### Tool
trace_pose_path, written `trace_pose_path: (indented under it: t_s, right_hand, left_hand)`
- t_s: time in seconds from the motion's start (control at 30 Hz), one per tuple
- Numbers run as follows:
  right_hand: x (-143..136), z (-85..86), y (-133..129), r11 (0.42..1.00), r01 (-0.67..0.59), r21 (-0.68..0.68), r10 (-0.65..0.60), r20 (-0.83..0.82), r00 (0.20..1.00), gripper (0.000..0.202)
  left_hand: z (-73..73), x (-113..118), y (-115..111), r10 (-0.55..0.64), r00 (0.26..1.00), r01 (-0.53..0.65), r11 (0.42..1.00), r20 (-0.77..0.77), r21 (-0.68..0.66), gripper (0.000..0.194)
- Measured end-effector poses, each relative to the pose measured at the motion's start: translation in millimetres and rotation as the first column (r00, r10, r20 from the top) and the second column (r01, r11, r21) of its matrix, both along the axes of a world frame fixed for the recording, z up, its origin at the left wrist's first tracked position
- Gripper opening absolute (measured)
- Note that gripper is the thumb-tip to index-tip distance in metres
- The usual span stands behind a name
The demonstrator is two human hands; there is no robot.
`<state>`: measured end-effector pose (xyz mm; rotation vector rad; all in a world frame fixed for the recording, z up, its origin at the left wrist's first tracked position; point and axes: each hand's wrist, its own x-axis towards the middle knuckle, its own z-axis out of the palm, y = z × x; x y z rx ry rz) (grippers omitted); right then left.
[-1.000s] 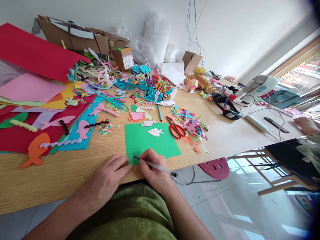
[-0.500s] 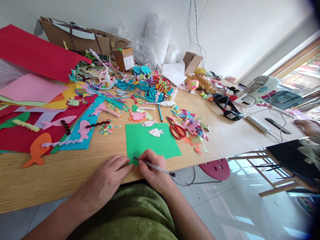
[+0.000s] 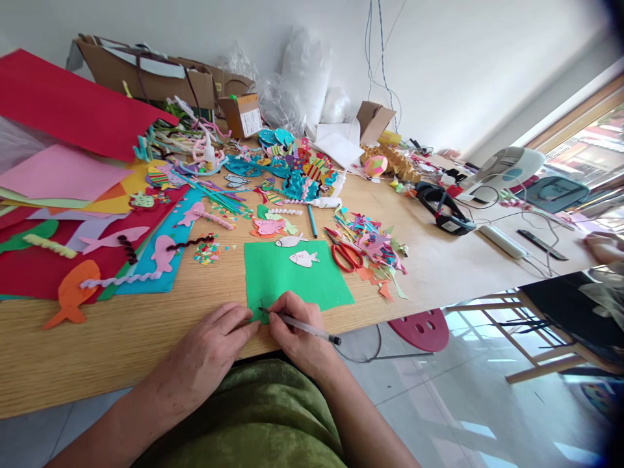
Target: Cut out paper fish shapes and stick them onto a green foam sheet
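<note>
My right hand (image 3: 297, 328) grips a pen (image 3: 312, 330), its tip on the lower left part of a green sheet of paper (image 3: 273, 276). Faint dark lines show on the green around the tip. My left hand (image 3: 217, 335) lies flat with fingers stretched out, its fingertips on the sheet's lower left corner. Two white paper fish, an upper one (image 3: 290, 240) and a lower one (image 3: 304, 259), rest on the sheet's upper part. Red-handled scissors (image 3: 347, 255) lie at its right edge, and a blue pen (image 3: 312, 221) lies just above it.
Colourful paper scraps (image 3: 373, 244) are heaped right of the scissors. Coloured sheets (image 3: 63, 172) and an orange paper fish (image 3: 77, 291) cover the left side. Boxes (image 3: 146, 71) and plastic bags (image 3: 305, 78) stand at the back. Another person's hand (image 3: 602, 247) is at the far right.
The pen and my right hand have shifted very slightly left on the green sheet. My left hand stays in place. The other person's hand at the far right has moved a little right.
</note>
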<state>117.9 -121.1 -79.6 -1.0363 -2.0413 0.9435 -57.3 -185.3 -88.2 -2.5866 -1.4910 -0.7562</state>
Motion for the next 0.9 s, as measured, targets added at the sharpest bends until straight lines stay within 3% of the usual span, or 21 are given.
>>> trace_pose_path:
  t_s: [0.3, 0.47, 0.7, 0.9]
  right_hand:
    - [-0.2, -0.7, 0.4, 1.0, -0.005, -0.025, 0.005, -0.002, 1.0, 0.008]
    - [4.3, 5.8, -2.0, 0.994, 0.037, -0.104, -0.045, -0.077, 0.996, 0.009]
    - [3.6, 3.2, -6.2, 0.998, 0.022, 0.061, -0.021, -0.007, 1.0, 0.008]
    - [-1.2, -6.0, -3.2, 0.995, 0.025, 0.099, -0.026, 0.013, 1.0, 0.01]
  left_hand:
    - [-1.9, -0.8, -0.7, -0.001, 1.0, 0.002, 1.0, 0.006, -0.03, 0.04]
    - [0.7, 0.0, -1.1, -0.006, 1.0, 0.006, 0.999, -0.007, -0.032, 0.037]
    - [-0.1, -0.8, -2.4, 0.003, 1.0, -0.003, 0.999, 0.0, -0.046, 0.036]
    - [-1.1, -0.7, -3.1, -0.009, 0.999, 0.011, 1.0, -0.05, 0.027, 0.037]
